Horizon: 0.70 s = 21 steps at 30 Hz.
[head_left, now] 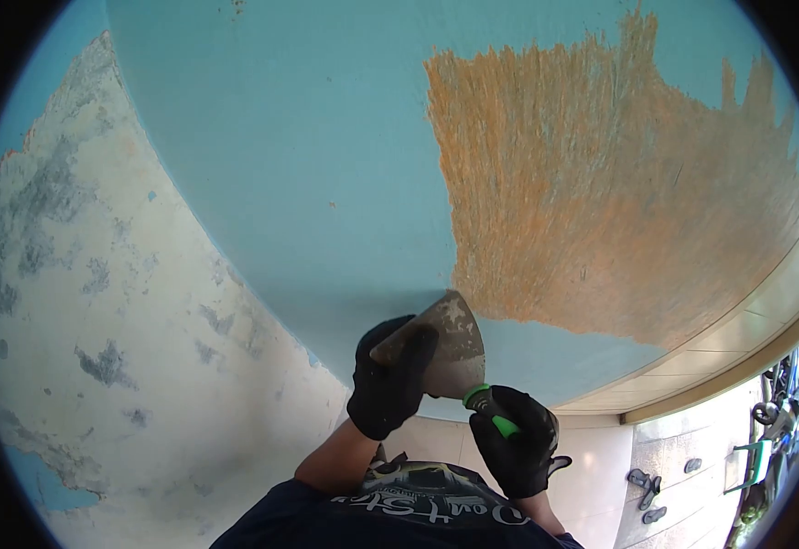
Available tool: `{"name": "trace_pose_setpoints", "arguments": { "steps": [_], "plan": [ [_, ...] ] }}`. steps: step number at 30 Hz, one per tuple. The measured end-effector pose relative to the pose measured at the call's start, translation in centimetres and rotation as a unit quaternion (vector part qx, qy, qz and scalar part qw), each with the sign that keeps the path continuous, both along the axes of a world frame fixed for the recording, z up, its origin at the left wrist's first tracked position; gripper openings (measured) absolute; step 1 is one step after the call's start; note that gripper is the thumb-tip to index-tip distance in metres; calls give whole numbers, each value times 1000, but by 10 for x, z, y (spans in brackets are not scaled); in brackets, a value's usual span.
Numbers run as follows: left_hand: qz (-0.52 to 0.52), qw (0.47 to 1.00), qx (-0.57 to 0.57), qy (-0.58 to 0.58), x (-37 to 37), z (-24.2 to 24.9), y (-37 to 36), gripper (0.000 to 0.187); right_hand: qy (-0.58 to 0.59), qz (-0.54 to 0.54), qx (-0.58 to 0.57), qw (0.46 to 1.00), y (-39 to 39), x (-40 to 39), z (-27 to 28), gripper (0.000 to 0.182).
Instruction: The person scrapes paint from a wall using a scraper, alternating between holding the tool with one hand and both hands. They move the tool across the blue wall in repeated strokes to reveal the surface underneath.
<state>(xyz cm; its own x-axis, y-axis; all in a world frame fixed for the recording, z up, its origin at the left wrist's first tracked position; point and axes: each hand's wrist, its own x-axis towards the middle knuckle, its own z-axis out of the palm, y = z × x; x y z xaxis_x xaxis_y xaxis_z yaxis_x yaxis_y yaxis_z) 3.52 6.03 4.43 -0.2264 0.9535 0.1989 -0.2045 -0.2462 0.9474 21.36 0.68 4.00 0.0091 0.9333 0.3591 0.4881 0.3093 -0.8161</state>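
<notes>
A wide putty knife (455, 352) with a green and black handle is held between my two black-gloved hands in front of the wall. Around its handle my right hand (515, 441) is closed. My left hand (392, 377) grips the left side of the blade, its thumb lying over the metal face. Pale residue sticks to the blade near its edge. Behind the knife is a blue painted wall (280, 146), and a large rough orange-brown patch (546, 183) with ragged edges begins just above and right of the blade.
On the left, an adjoining wall (171, 366) is off-white with grey blotches and scraps of blue paint. Tiles (720, 352) line the bottom of the blue wall. At lower right, sandals (645, 489) lie on the floor near a green-framed stand (758, 465).
</notes>
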Motion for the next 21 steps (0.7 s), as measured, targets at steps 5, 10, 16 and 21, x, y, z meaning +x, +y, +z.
{"name": "trace_pose_setpoints", "arguments": {
  "steps": [5,10,16,21],
  "plan": [
    [92,990,102,-8,-7,47,13,25,19,10,121,992,17,-16,34,38],
    [92,991,81,58,-11,24,-2,27,19,25,85,996,-7,-7,19,41],
    [22,999,-29,-7,-1,16,-14,30,52,3,95,994,-15,-6,-2,37],
    [-17,995,-84,-57,1,22,-14,30,15,4,71,997,-16,-2,9,34]
  ]
}}
